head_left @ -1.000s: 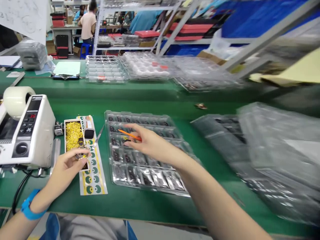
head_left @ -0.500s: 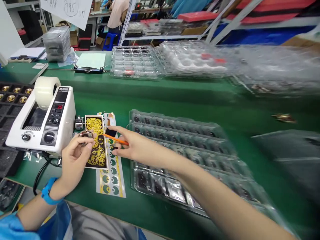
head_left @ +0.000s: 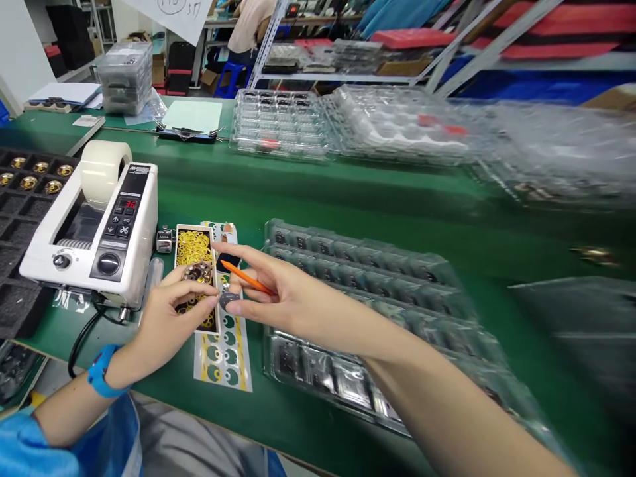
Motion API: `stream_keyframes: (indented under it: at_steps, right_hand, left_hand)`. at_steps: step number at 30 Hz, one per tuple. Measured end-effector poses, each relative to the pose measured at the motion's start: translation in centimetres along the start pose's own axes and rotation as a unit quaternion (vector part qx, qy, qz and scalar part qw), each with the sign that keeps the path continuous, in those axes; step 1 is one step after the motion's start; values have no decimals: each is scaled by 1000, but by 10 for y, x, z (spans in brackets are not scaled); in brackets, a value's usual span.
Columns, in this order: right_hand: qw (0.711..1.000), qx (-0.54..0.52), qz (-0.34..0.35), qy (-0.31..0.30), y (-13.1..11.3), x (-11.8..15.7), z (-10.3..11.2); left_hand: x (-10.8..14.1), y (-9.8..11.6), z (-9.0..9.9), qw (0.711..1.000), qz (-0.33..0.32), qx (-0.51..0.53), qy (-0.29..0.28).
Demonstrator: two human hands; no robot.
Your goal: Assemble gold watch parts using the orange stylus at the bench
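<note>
Over a white-rimmed box (head_left: 216,318) of yellow rings, my left hand (head_left: 173,311) grips a round metal part (head_left: 197,273) with its fingers bent. My right hand (head_left: 268,285) holds an orange stick (head_left: 248,277), its tip pointing left. A small dark round piece (head_left: 228,299) sits at the right thumb and fingertips, close to the left fingertips. Beneath the hands, a sheet of yellow and white stickers (head_left: 222,361) lies beside the box. Part of the box is hidden by my left hand.
A white tape dispenser (head_left: 104,232) stands left, with a small metal counter (head_left: 164,240) beside it. Black trays (head_left: 30,218) lie farther left. Clear plastic trays (head_left: 358,265) fill the right. More clear trays (head_left: 283,122) and a clipboard (head_left: 193,118) sit behind.
My left hand has moved right, nearer the right hand, with the metal part. The dark round piece now shows clearly between the hands. The whole view has shifted slightly.
</note>
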State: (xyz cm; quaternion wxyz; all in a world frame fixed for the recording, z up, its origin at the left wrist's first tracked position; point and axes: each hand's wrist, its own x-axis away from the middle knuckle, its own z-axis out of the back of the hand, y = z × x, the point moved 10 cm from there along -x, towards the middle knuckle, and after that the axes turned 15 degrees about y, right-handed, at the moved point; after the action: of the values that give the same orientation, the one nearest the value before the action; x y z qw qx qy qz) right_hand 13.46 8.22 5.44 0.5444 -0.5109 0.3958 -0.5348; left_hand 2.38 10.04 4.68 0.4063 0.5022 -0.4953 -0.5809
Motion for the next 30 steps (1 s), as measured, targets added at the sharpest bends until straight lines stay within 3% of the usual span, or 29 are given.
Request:
stream_keyframes:
  at_steps: [3,9,14,18,21,24,28,30]
  right_hand:
    - [999,24,-28,-2,5,3,-1]
    - [996,45,-74,-14,13,6,-5]
    - [996,64,-59,-18,15,9,-3]
    - [998,50,-40,13,19,13,9]
    - [999,12,-33,35,23,18,16]
    - [998,-24,-19,56,25,25,16]
    - [995,-16,39,95,24,38,8]
    - [990,16,79,116,21,44,5]
  left_hand:
    - [1,9,-2,999,-43,-21,-2]
    - [-1,13,0,998,-55,-33,13]
    - [-2,12,3,995,-76,-62,21]
    - [-4,6,10,985,-100,-135,42]
    - [-7,7,16,985,-101,-126,63]
    - [-7,4,13,995,-44,-71,50]
    - [9,-16,-22,988,116,-27,-102]
    - [17,-21,-31,976,158,-33,-147]
